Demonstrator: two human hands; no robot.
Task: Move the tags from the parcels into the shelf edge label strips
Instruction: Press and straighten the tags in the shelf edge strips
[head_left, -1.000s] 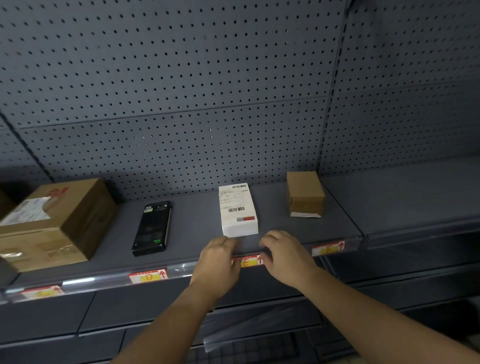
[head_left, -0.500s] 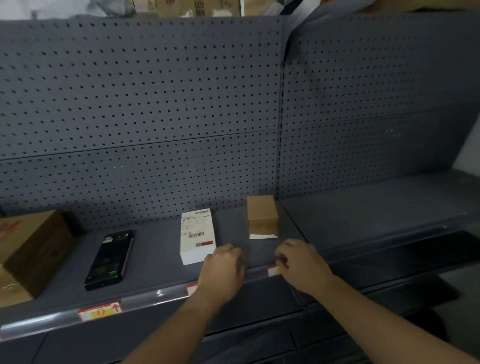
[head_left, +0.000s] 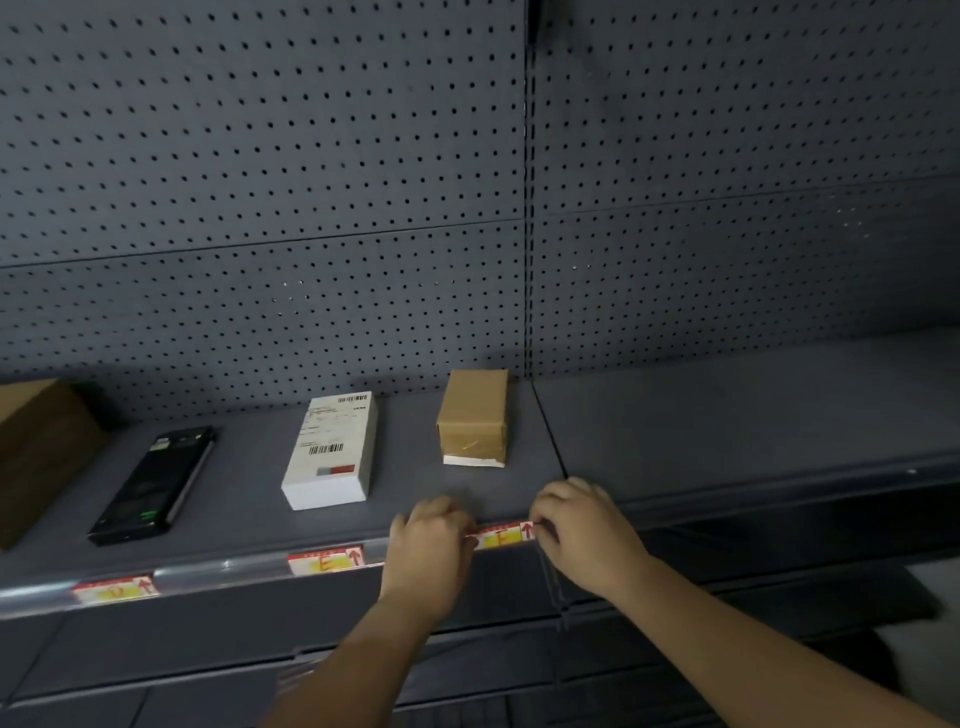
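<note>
A red and yellow tag (head_left: 501, 536) sits at the shelf edge label strip (head_left: 218, 570), below the small brown parcel (head_left: 472, 415). My left hand (head_left: 428, 545) pinches its left end and my right hand (head_left: 584, 530) pinches its right end. Two more tags are in the strip: one (head_left: 326, 560) below the white parcel (head_left: 332, 449), another (head_left: 115, 588) further left. A large brown box (head_left: 36, 447) stands at the far left.
A black handheld device (head_left: 156, 483) lies on the grey shelf (head_left: 239, 509) between the large box and the white parcel. Perforated back panels rise behind. A second shelf bay (head_left: 753, 415) extends to the right. Lower shelves lie below the strip.
The view has shifted right along the shelf. Both hands have moved from the tag below the white parcel to the tag below the small brown parcel and now hold its ends.
</note>
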